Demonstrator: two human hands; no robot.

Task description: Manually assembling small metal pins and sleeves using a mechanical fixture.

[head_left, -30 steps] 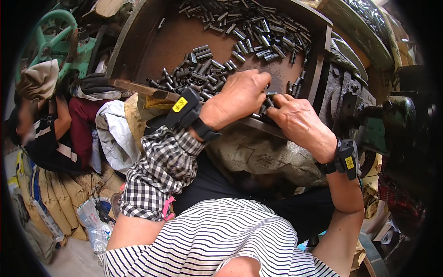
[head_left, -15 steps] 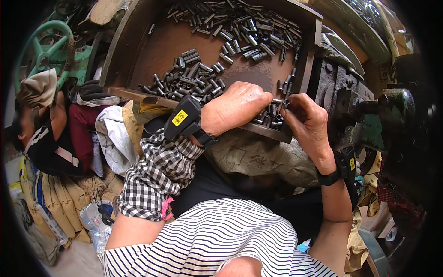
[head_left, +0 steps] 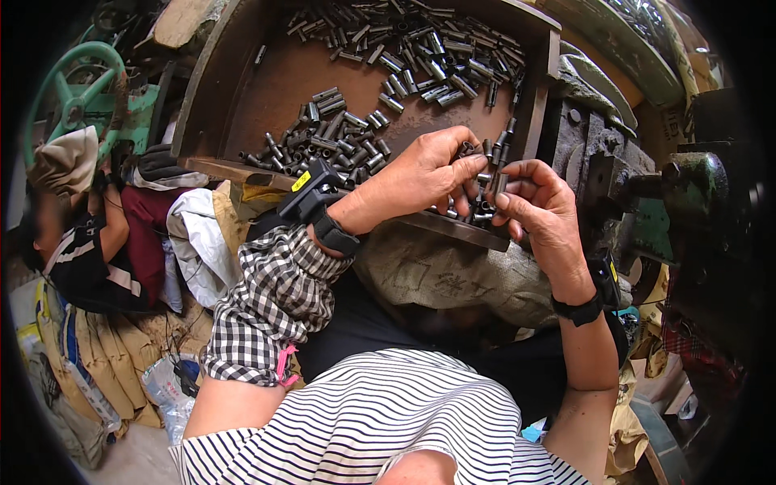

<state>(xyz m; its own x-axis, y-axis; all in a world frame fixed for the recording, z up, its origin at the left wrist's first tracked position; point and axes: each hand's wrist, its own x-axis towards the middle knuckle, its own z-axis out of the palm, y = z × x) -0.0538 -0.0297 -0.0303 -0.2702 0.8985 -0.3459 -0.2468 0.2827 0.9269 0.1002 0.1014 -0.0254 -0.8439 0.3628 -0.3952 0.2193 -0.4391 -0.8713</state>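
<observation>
Both my hands are over the near right corner of a shallow wooden tray [head_left: 477, 235] of short metal tubes. My left hand [head_left: 424, 174] is closed, with a small dark metal tube [head_left: 466, 149] between thumb and forefinger; its other fingers curl down to the tubes below. Close beside it, my right hand [head_left: 543, 206] pinches a slim metal tube [head_left: 500, 185] upright between thumb and fingers. Loose tubes lie under and between the hands, partly hidden by them. A heap of dark tubes [head_left: 327, 141] sits left of my left hand.
A larger pile of shinier tubes [head_left: 428, 61] fills the tray's far side. On the right stands a dark, greasy machine [head_left: 626, 182]. At the left are a green handwheel [head_left: 77, 101] and another person [head_left: 85, 250]. A sack [head_left: 453, 275] hangs below the tray.
My left hand has lifted and turned, and a tube now shows at its fingertips. The right hand's fingers have shifted, and the tube they hold now stands upright.
</observation>
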